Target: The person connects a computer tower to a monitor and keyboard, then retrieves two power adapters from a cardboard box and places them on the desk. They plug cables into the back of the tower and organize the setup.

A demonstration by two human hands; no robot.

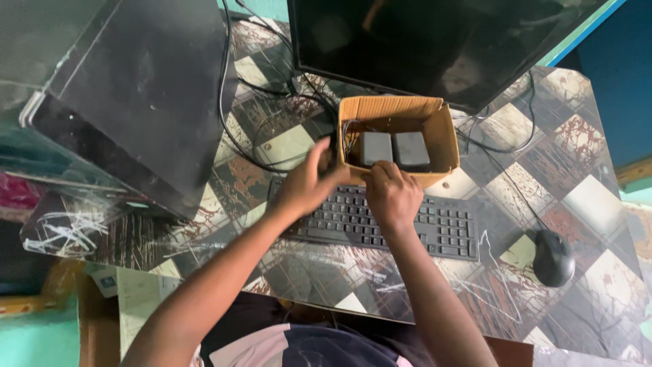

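An open brown cardboard box (445, 132) stands on the desk behind a black keyboard (441, 228). Inside it lie two small dark grey speakers (394, 147) side by side with thin cables. My left hand (305, 180) is at the box's left front corner, fingers spread, touching its wall. At the box's front wall, over the keyboard, my right hand (392, 194) is curled with its fingertips on the rim. Whether either hand grips the box firmly is hard to tell.
A black monitor (435, 41) stands behind the box. A black computer tower (136, 95) lies at the left. A black mouse (553, 258) sits at the right on the patterned desk top (577, 156). Black cables (272, 115) run between tower and monitor.
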